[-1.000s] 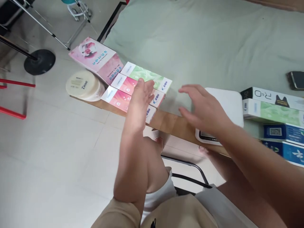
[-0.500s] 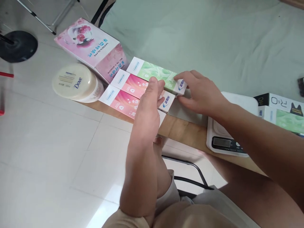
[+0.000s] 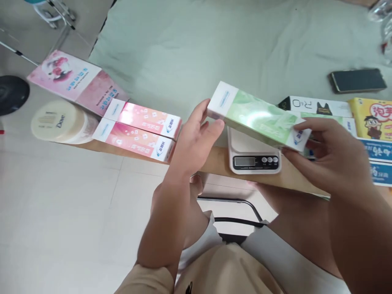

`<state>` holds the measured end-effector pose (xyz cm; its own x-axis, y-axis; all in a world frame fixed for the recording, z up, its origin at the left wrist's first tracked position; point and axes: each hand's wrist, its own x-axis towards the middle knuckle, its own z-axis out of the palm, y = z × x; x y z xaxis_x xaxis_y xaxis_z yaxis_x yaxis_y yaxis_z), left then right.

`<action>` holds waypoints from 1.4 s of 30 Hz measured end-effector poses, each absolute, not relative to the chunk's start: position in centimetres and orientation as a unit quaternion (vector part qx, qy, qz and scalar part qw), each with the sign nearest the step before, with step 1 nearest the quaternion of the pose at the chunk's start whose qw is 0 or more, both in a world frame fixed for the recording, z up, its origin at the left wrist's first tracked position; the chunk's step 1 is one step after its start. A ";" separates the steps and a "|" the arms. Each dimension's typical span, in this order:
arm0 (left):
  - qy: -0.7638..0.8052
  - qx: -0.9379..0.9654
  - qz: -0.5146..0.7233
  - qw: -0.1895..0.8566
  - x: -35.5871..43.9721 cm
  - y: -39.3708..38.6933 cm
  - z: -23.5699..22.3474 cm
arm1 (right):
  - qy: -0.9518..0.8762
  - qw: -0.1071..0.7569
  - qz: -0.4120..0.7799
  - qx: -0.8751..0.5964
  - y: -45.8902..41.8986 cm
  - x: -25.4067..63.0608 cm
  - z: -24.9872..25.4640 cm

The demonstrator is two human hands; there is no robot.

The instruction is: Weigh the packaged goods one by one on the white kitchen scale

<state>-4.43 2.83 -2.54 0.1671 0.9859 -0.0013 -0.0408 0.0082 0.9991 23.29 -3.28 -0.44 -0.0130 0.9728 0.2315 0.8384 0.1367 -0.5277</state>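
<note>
My right hand (image 3: pixel 327 157) grips the near end of a long green box (image 3: pixel 257 116) and holds it in the air above a small white scale (image 3: pixel 254 157). My left hand (image 3: pixel 196 141) has its fingers spread and its fingertips touch the far end of that green box. Two pink boxes (image 3: pixel 141 128) lie side by side at the table's wooden front edge (image 3: pixel 214 161), just left of my left hand.
A larger pink box (image 3: pixel 73 79) and a round cream Dove tub (image 3: pixel 58 122) stand at the left end. Right of the scale lie a black-and-white box (image 3: pixel 318 107), a yellow box (image 3: pixel 372 118), blue boxes (image 3: pixel 378 163) and a dark phone (image 3: pixel 357 80) on the pale green cloth (image 3: pixel 199 49).
The green box has left its place beside the two pink boxes: my right hand lifted it and carried it right, over the scale. My left hand came off the pink boxes and followed.
</note>
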 end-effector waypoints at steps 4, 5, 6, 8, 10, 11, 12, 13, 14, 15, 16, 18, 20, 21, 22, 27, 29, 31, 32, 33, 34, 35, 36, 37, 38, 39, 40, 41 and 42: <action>0.537 0.510 0.430 0.516 -2.0 3.5 -2.9 | -0.714 0.278 0.126 -0.630 -3.8 23.5 -1.8; 0.569 0.499 0.424 0.498 -1.7 3.7 -3.1 | -0.720 0.275 0.114 -0.627 -3.9 23.2 -2.1; 0.594 0.490 0.421 0.479 -1.6 4.0 -3.3 | -0.719 0.274 0.098 -0.631 -4.2 22.9 -2.4; 0.622 0.476 0.426 0.454 -1.5 4.4 -3.8 | -0.710 0.295 0.055 -0.637 -5.1 22.1 -3.0; 0.631 0.460 0.435 0.447 -1.4 4.7 -4.3 | -0.704 0.344 0.016 -0.621 -6.1 21.3 -3.9; 0.633 0.456 0.437 0.448 -1.3 4.8 -4.6 | -0.702 0.370 0.004 -0.609 -6.6 21.0 -4.3; 0.634 0.455 0.437 0.447 -1.2 4.9 -4.8 | -0.700 0.389 0.000 -0.598 -7.0 20.8 -4.7; 0.634 0.455 0.436 0.448 -1.2 4.9 -4.9 | -0.699 0.400 0.004 -0.593 -7.3 20.6 -5.1; 0.634 0.455 0.436 0.448 -1.1 4.9 -5.0 | -0.695 0.404 0.011 -0.595 -7.5 20.5 -5.4; 0.635 0.454 0.437 0.448 -1.1 5.0 -5.1 | -0.691 0.403 0.019 -0.600 -7.6 20.5 -5.7; 0.635 0.452 0.437 0.448 -1.1 5.0 -5.2 | -0.688 0.398 0.029 -0.607 -7.8 20.5 -6.0; 0.636 0.451 0.436 0.449 -1.2 5.2 -5.4 | -0.681 0.389 0.047 -0.618 -8.0 20.6 -6.3; 0.631 0.457 0.434 0.452 -1.3 5.4 -5.5 | -0.672 0.384 0.060 -0.630 -8.1 20.7 -6.5; 0.627 0.462 0.433 0.454 -1.4 5.4 -5.6 | -0.669 0.384 0.066 -0.633 -8.2 20.8 -6.6; 0.623 0.467 0.431 0.456 -1.4 5.5 -5.6 | -0.668 0.386 0.072 -0.632 -8.3 20.9 -6.7; 0.616 0.473 0.435 0.456 -1.0 5.6 -5.6 | -0.684 0.387 0.096 -0.611 -8.3 21.1 -6.7; 0.617 0.469 0.441 0.453 -0.8 5.7 -5.5 | -0.685 0.377 0.094 -0.617 -8.3 21.2 -6.6; 0.615 0.465 0.447 0.453 -0.7 5.7 -5.5 | -0.682 0.373 0.095 -0.622 -8.2 21.2 -6.4; 0.614 0.463 0.450 0.454 -0.6 5.7 -5.4 | -0.680 0.374 0.096 -0.624 -8.2 21.1 -6.4; 0.612 0.459 0.454 0.457 -0.5 5.7 -5.3 | -0.678 0.378 0.097 -0.623 -8.1 21.1 -6.3; 0.610 0.455 0.458 0.460 -0.4 5.7 -5.2 | -0.676 0.382 0.098 -0.622 -8.1 21.1 -6.3; 0.608 0.450 0.462 0.463 -0.3 5.7 -5.0 | -0.674 0.387 0.099 -0.621 -8.1 21.0 -6.2; 0.606 0.445 0.467 0.465 -0.1 5.6 -4.8 | -0.672 0.392 0.099 -0.620 -8.1 21.0 -6.2; 0.603 0.440 0.473 0.468 0.1 5.6 -4.5 | -0.670 0.398 0.100 -0.619 -8.1 21.0 -6.1; 0.600 0.436 0.480 0.469 0.4 5.5 -4.2 | -0.669 0.405 0.097 -0.616 -8.1 21.0 -6.1; 0.597 0.432 0.486 0.470 0.6 5.4 -3.9 | -0.668 0.415 0.089 -0.611 -8.2 21.0 -6.0; 0.593 0.431 0.491 0.471 0.9 5.3 -3.7 | -0.669 0.426 0.080 -0.604 -8.2 21.1 -5.8; 0.589 0.430 0.494 0.473 1.3 5.1 -3.4 | -0.670 0.438 0.068 -0.595 -8.2 21.1 -5.6; 0.584 0.429 0.501 0.474 1.6 5.0 -3.1 | -0.672 0.447 0.055 -0.588 -8.3 21.3 -5.4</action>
